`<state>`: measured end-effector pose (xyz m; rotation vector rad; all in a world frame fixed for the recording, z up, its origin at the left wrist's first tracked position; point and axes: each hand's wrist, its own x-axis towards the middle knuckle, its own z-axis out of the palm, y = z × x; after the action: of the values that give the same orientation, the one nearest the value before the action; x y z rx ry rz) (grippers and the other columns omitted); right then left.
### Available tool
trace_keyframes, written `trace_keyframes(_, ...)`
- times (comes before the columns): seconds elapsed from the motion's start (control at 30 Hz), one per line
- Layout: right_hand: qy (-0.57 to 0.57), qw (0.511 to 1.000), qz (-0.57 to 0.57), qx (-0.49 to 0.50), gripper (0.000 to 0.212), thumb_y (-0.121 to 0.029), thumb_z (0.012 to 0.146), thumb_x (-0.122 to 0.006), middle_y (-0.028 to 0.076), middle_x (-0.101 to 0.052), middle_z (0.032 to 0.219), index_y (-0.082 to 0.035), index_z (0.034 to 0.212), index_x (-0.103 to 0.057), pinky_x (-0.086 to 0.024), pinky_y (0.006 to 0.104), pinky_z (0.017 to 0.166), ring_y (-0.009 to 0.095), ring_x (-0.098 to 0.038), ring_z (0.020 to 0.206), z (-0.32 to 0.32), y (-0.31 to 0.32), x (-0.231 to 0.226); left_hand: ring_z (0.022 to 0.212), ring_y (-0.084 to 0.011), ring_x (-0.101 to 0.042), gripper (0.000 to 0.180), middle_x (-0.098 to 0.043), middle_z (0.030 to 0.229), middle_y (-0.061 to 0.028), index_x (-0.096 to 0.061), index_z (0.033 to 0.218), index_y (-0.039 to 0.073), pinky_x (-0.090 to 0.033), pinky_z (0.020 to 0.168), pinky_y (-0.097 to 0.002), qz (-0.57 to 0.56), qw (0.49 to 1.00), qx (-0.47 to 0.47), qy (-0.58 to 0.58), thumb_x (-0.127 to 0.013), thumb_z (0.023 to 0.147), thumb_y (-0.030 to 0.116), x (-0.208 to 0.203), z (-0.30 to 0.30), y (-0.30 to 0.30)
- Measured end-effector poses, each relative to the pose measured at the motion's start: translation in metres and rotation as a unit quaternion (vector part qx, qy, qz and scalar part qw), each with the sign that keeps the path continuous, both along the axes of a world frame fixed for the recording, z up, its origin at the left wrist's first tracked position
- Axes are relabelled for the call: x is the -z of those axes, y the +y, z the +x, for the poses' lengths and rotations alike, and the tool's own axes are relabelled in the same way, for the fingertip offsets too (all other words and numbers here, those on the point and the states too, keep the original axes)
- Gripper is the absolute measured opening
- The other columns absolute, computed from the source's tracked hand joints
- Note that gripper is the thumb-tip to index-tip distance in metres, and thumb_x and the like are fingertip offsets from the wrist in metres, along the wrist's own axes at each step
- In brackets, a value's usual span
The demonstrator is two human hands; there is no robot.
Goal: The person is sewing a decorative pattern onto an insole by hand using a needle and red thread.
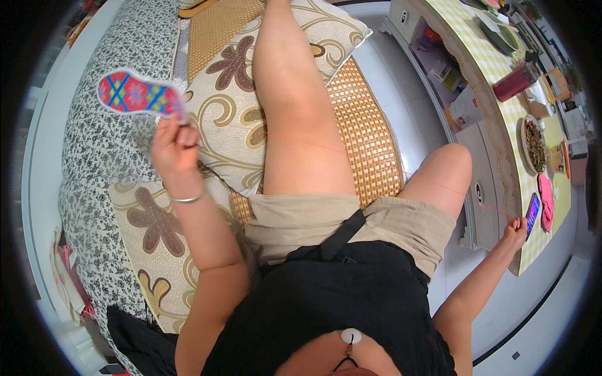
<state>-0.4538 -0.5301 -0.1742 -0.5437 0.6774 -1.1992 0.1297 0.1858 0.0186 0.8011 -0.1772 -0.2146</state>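
Patterned insole (135, 93) is up at 10 o'clock, off in the air over the flowered sofa cover (103, 150), left hand (174, 147) pinching its near end between thumb and curled fingers; blur there, exact finger contact can't be told. Right hand (515, 232) out between 3 and 4 o'clock by the table edge, fingers drawn together, looks to be pinching the red thread (495, 208); needle or not, cannot tell. Thread runs from there toward 10 o'clock, over the right thigh (439, 175) and on across the left thigh (307, 156); it gets too faint to follow to the insole. Risks, my judgement: thread passes in front of the drawer knob (480, 192), so slack could hook it; arms are wide apart, so a hard pull could snap the thread or pucker the insole; loose pinch on the left could let the insole slip onto the cushion (216, 135) below. Right hand sits just beside the phone (532, 216), with the pink cloth (546, 203) past it at 3 o'clock; a careless sweep could knock the phone.
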Motion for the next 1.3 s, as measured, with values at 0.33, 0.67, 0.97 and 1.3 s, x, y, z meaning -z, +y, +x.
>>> trace_keyframes(0.33,0.151,0.956,-0.1,-0.23,0.016,-0.011,0.087,-0.057,-0.005,-0.047,0.065,-0.002,0.1,-0.061,-0.029,0.0186,0.045,0.003,-0.039,0.053,0.285,0.266,-0.121,0.052,-0.0054,-0.052,0.004,-0.057,0.065,-0.0033,-0.06,0.082,-0.003,-0.041,0.047,-0.0177,0.288,0.941,0.174,-0.046,-0.059,0.084,0.0,-0.019,-0.117,-0.138)
trace_keyframes(0.67,0.072,0.823,-0.043,-0.562,0.012,-0.008,0.082,-0.065,-0.003,-0.056,0.066,0.0,0.091,-0.062,-0.028,0.0172,0.045,0.002,-0.04,0.051,0.356,0.409,-0.173,0.053,-0.0051,-0.052,0.007,-0.058,0.068,-0.0029,-0.06,0.084,-0.002,-0.041,0.048,-0.0176,0.281,0.933,0.222,-0.022,-0.057,0.088,0.003,-0.017,-0.133,-0.144)
trace_keyframes(0.97,0.051,0.861,-0.141,-0.487,0.01,-0.004,0.087,-0.058,0.0,-0.058,0.076,0.001,0.096,-0.057,-0.036,0.0166,0.056,0.002,-0.047,0.064,0.347,0.426,-0.197,0.059,-0.0093,-0.049,0.01,-0.058,0.081,-0.0077,-0.057,0.095,0.0,-0.045,0.06,-0.0228,0.084,0.953,0.284,0.061,-0.055,0.089,0.006,0.008,-0.128,-0.14)
trace_keyframes(1.3,0.109,0.755,-0.578,-0.29,0.015,0.006,0.077,-0.062,0.009,-0.061,0.077,0.0,0.091,-0.061,-0.045,0.0269,0.054,0.018,-0.059,0.064,0.364,0.447,-0.211,0.068,-0.016,-0.047,0.02,-0.045,0.08,-0.0084,-0.051,0.089,0.005,-0.049,0.057,-0.0257,-0.31,0.808,0.476,0.154,-0.051,0.093,0.024,0.045,-0.116,-0.14)
